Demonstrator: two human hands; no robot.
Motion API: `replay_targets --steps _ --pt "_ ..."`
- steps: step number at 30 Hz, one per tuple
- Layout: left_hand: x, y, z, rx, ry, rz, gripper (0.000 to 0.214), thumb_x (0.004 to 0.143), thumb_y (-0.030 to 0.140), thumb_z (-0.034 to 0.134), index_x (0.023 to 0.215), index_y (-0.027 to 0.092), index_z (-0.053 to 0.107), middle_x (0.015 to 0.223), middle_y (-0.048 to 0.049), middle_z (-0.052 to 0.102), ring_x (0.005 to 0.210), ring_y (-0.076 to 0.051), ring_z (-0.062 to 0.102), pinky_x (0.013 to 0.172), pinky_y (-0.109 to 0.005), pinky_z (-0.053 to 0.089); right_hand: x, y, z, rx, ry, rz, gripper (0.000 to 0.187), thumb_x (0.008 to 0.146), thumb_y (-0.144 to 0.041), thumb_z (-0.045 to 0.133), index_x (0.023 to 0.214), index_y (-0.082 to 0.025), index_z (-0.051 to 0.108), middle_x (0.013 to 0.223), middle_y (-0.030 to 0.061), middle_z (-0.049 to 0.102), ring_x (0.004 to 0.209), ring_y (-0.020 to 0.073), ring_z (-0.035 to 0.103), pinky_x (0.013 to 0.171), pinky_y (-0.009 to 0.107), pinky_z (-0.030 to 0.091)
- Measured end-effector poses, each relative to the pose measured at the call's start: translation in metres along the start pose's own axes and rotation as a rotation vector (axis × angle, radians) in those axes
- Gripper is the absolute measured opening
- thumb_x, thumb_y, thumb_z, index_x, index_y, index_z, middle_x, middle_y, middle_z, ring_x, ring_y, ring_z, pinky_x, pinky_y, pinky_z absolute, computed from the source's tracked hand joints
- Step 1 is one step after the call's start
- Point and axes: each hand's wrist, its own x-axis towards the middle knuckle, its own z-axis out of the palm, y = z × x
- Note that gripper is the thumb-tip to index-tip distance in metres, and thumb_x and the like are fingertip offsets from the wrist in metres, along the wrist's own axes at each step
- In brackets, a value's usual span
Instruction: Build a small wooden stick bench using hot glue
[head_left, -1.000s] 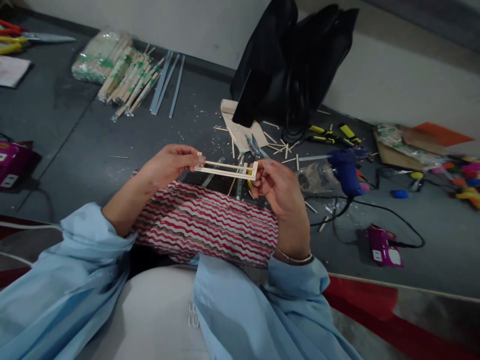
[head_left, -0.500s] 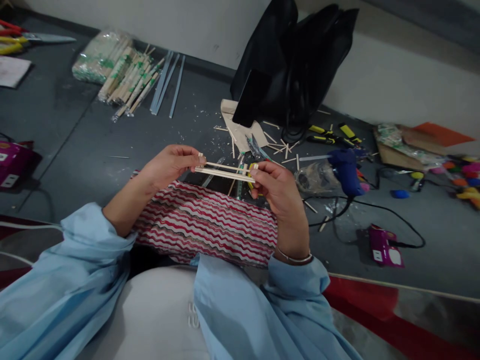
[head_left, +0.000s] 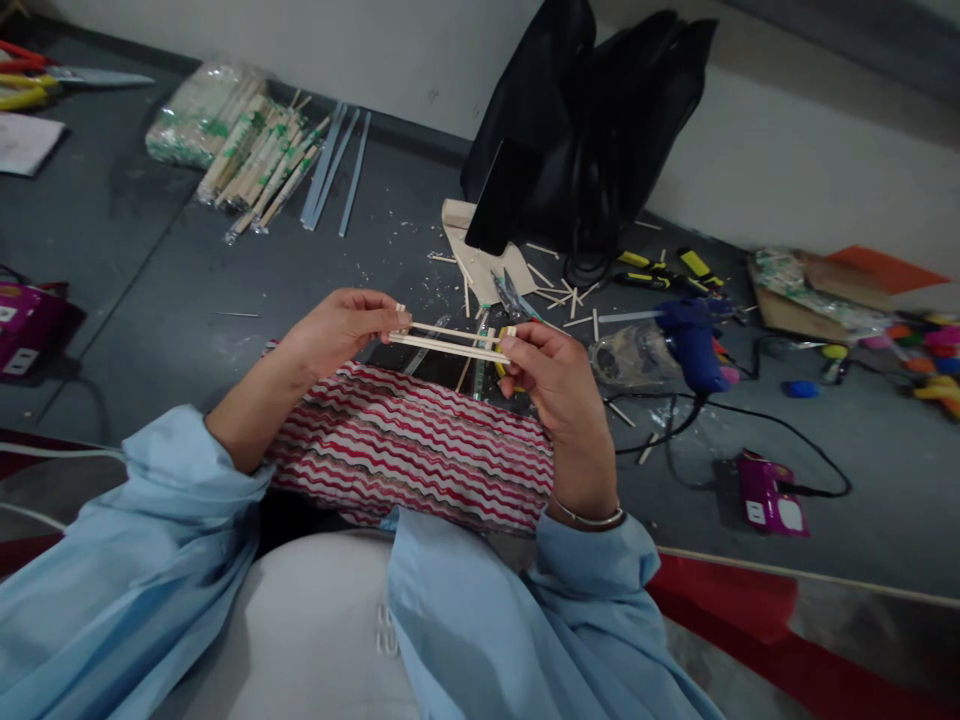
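A small frame of thin wooden sticks (head_left: 450, 347) is stretched between my two hands above the table. My left hand (head_left: 358, 322) pinches its left end between thumb and fingers. The right end is closed in the fingers of my right hand (head_left: 546, 362). Short stick pieces stand up at both ends, partly covered by the fingertips. Under my hands lies a cloth with red and white wavy stripes (head_left: 412, 440). Just behind the sticks, a yellow-handled tool (head_left: 501, 372) is partly hidden by my right hand.
A blue glue gun (head_left: 690, 345) with a black cable lies to the right, near a purple box (head_left: 772, 492). Loose sticks surround a propped phone (head_left: 501, 195) before a black bag (head_left: 592, 110). Wrapped stick bundles (head_left: 259, 155) and scissors (head_left: 97, 77) lie at the back left.
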Motion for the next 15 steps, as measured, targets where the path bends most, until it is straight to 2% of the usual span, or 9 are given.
replay_targets --steps 5,10,15 --pt "0.0005 -0.0007 -0.0013 -0.011 0.001 0.005 0.020 0.063 0.028 0.085 0.065 0.014 0.071 0.067 -0.0011 0.064 0.064 -0.009 0.053 0.065 -0.025 0.040 -0.0004 -0.0016 -0.0008 0.066 -0.018 0.021 0.034 0.068 -0.047 0.084 0.078 -0.020 0.067 0.062 -0.0044 0.048 0.055 0.0086 0.045 0.041 0.019 0.046" --pt "0.0009 -0.0002 -0.0022 -0.036 -0.012 0.013 0.019 0.065 0.027 0.086 0.067 0.013 0.073 0.066 -0.0010 0.063 0.063 -0.009 0.053 0.064 -0.023 0.041 -0.0007 -0.0020 -0.0005 0.116 -0.028 -0.002 0.038 0.073 -0.053 0.080 0.072 -0.020 0.062 0.066 -0.0031 0.048 0.058 0.0093 0.045 0.040 0.019 0.045" --pt "0.0043 -0.0011 -0.0033 -0.127 -0.070 0.046 0.021 0.079 0.029 0.076 0.066 0.012 0.073 0.069 -0.0030 0.063 0.065 -0.009 0.054 0.063 -0.023 0.044 0.0032 0.0005 -0.0010 0.166 -0.010 0.000 0.034 0.073 -0.051 0.079 0.076 -0.020 0.063 0.066 -0.0036 0.050 0.057 0.0090 0.046 0.038 0.018 0.043"
